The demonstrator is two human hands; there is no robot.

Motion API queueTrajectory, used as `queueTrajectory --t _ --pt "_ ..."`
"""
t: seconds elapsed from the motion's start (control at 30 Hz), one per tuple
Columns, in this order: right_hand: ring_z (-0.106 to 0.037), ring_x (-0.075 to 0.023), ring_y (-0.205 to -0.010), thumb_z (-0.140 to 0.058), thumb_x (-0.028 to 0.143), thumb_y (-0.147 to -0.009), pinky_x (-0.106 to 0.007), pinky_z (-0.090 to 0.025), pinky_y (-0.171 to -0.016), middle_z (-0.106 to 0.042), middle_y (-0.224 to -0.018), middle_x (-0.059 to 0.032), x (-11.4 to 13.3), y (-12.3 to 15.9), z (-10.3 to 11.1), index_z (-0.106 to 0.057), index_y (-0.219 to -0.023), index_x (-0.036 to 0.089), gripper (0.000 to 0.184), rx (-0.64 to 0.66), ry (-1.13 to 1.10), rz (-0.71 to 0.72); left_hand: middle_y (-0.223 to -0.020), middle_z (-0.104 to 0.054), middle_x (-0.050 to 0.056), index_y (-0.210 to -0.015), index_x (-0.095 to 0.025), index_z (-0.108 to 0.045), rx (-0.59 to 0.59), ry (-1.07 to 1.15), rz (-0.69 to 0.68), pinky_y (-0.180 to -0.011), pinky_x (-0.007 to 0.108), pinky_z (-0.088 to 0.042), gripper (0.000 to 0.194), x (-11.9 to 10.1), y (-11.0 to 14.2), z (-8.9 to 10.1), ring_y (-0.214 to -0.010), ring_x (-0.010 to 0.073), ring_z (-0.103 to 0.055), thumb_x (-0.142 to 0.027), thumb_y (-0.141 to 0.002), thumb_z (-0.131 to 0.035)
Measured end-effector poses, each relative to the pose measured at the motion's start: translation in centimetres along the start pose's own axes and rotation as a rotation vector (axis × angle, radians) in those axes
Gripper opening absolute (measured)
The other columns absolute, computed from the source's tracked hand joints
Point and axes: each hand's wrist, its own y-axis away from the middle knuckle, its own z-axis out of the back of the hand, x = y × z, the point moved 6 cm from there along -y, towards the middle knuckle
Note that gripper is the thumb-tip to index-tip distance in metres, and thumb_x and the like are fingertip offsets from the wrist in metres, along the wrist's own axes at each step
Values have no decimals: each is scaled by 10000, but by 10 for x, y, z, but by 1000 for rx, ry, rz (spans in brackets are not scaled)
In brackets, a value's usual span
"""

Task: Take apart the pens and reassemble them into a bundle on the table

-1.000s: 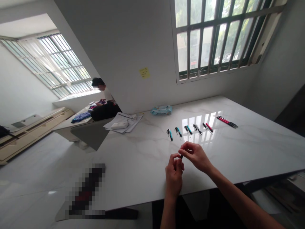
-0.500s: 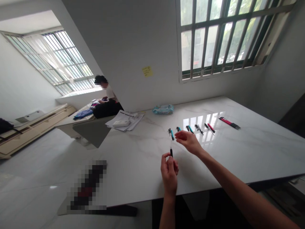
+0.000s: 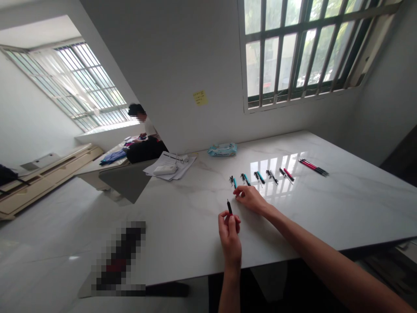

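Note:
My left hand (image 3: 230, 234) is closed around a dark pen (image 3: 229, 207) with a red barrel, held upright above the white marble table (image 3: 182, 226). My right hand (image 3: 249, 198) reaches forward and rests low on the table, fingers curled, its tips beside the left teal pen (image 3: 233, 182) of a row. Whether it holds anything I cannot make out. The row continues right with more teal pens (image 3: 245, 179), dark pen parts (image 3: 271, 176) and a red pen (image 3: 288, 174).
A further group of red and black pens (image 3: 313, 167) lies at the right. A wipes pack (image 3: 222, 150) and papers (image 3: 171, 166) with a white object sit near the wall. A person (image 3: 143, 139) sits at another table at the back left. A blurred dark object (image 3: 119, 256) lies left.
My hands were together on the pen. The right hand has let go and moved forward and down to the table near the pen row. The left hand keeps the pen upright.

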Motion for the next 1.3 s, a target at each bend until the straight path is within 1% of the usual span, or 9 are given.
queueTrajectory --t 0.13,0.23,0.3,0.43,0.53,0.8,0.97,1.13,1.3 --pt "-654 -186 -849 -630 155 -868 -323 -505 -818 -756 -985 -49 16 29 31 -737 -991 210 172 -123 -94 65 -792 -593 -21 -1136 -232 -539 20 -59 -54 -622 217 -432 349 -4 1 -3 -658 112 -510 -534 -973 -599" --pt "-612 -162 -758 -660 246 -867 -273 -480 -678 -697 -890 -8 18 62 36 -678 -1012 219 148 30 -298 8 -754 -590 -25 -1120 -233 -583 67 -233 -119 -618 227 -436 328 -10 4 -10 -654 127 -534 -526 -975 -602" --pt "-560 -148 -708 -665 272 -864 -260 -443 -636 -644 -813 15 14 83 34 -622 -897 214 80 92 -366 -48 -787 -649 -5 -1088 -229 -622 150 -370 -155 -677 245 -470 287 -15 7 -19 -703 147 -595 -490 -969 -627" --pt "-383 -122 -573 -695 431 -880 -278 -306 -558 -417 -564 53 -4 105 34 -398 -607 216 457 -108 -312 -211 -888 -733 35 -1013 -223 -657 353 -472 -163 -757 281 -503 229 -20 15 -38 -790 187 -672 -448 -973 -638" --pt "-335 -114 -547 -678 485 -903 -291 -264 -553 -337 -520 58 -6 106 34 -343 -564 217 546 -177 -310 -209 -873 -730 34 -955 -216 -648 407 -501 -158 -728 274 -482 237 -22 16 -45 -759 181 -654 -453 -975 -636" --pt "-449 -126 -618 -642 375 -939 -272 -368 -590 -498 -665 45 18 103 50 -499 -747 216 288 -82 -457 -72 -630 -420 -58 -878 -197 -557 388 -231 42 -507 215 -279 415 -3 18 -51 -530 90 -324 -600 -969 -592" --pt "-586 -157 -736 -635 285 -909 -294 -498 -692 -629 -817 -4 19 105 61 -644 -885 205 84 -91 -576 -63 -730 -482 -24 -912 -201 -555 228 -219 -31 -566 223 -351 383 6 30 -60 -628 112 -417 -570 -1015 -531" --pt "-627 -171 -753 -717 341 -885 -322 -542 -736 -662 -819 -17 14 107 61 -725 -924 200 147 -105 -612 -89 -737 -502 -15 -892 -202 -561 220 -277 -101 -621 241 -388 352 4 35 -58 -675 130 -458 -524 -1031 -525" --pt "-693 -209 -1010 -681 288 -912 -363 -563 -905 -732 -1055 -57 21 109 56 -688 -1254 247 345 -60 -764 -50 -708 -476 -28 -909 -205 -563 192 -220 -56 -576 235 -362 371 6 34 -48 -628 123 -417 -560 -1013 -538"
